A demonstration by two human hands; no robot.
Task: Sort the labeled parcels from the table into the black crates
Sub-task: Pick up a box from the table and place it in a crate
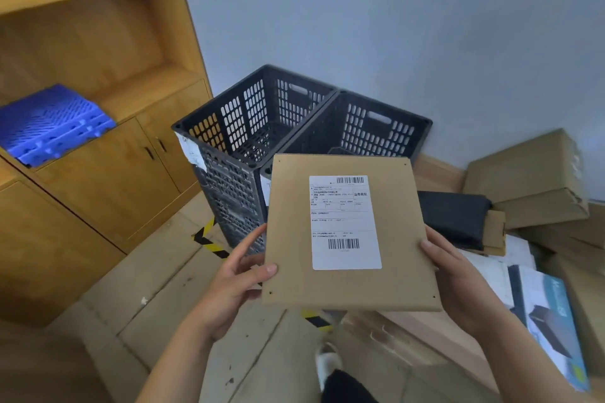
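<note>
single head-worn view, forward and down, close above both hands (235, 285)

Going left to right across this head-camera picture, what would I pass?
Blue plastic pallet → left black crate → right black crate → dark pouch → stacked cardboard boxes. The flat labeled parcel, held in both hands, overlaps the crates.

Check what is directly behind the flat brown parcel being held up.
Behind the flat brown parcel, gripped by the left hand and right hand, stand two black crates side by side. Their upper interiors look empty; the parcel covers the right crate's front and both floors.
</note>
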